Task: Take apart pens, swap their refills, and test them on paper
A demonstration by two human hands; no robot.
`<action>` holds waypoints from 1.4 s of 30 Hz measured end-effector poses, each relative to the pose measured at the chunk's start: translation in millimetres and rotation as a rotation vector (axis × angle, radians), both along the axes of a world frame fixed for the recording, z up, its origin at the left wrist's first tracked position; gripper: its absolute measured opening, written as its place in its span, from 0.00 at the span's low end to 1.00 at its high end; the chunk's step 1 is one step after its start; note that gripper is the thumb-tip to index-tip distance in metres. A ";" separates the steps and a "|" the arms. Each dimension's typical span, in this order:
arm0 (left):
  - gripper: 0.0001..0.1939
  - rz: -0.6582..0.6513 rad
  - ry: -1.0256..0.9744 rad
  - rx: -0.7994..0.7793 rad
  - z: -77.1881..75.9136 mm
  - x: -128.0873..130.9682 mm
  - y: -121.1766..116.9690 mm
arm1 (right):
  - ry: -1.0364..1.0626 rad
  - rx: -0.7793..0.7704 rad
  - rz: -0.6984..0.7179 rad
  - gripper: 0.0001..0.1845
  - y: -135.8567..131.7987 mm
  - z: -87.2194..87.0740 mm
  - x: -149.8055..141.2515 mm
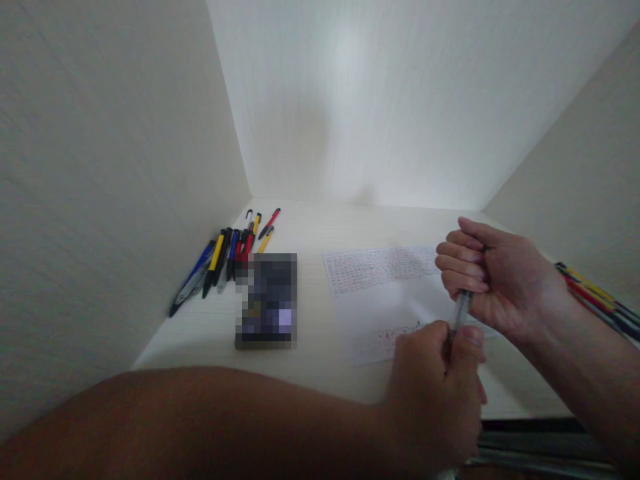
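Observation:
Both my hands grip one clear-barrelled pen (461, 311) above a sheet of paper (385, 293) with rows of red scribbles. My left hand (435, 393) is closed round the pen's lower end, near the desk's front edge. My right hand (487, 280) is closed round its upper end, fingers curled over it. The pen's middle shows between the two fists; its tips are hidden.
A heap of several pens (225, 257) in blue, yellow, red and black lies at the back left of the white desk (310, 227). A dark blurred-out rectangle (267, 300) lies beside them. More coloured pens (597, 297) lie at the right. Pale walls enclose three sides.

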State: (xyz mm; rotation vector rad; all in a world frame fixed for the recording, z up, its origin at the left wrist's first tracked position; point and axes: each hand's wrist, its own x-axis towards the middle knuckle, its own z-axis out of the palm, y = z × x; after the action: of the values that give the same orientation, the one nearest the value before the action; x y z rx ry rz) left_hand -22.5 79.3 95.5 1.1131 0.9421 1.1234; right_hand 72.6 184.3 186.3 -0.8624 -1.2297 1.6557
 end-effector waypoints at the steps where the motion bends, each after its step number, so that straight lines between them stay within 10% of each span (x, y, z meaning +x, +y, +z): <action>1: 0.27 0.008 0.009 0.001 0.4 0.3 0.5 | -0.007 0.006 -0.001 0.26 -0.1 -0.3 0.8; 25: 0.31 0.046 0.021 -0.066 2.4 6.6 3.4 | -0.062 0.250 -0.043 0.28 -6.5 -16.4 9.4; 42: 0.24 0.007 -0.092 -0.208 5.6 6.2 10.0 | -0.253 -0.019 -0.298 0.18 13.7 -68.7 2.4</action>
State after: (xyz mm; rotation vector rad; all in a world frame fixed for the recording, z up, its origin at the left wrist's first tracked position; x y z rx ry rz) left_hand -16.3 89.3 101.1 0.8830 0.9676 1.0471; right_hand 75.0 198.0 117.6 -1.2329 -1.1862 1.3511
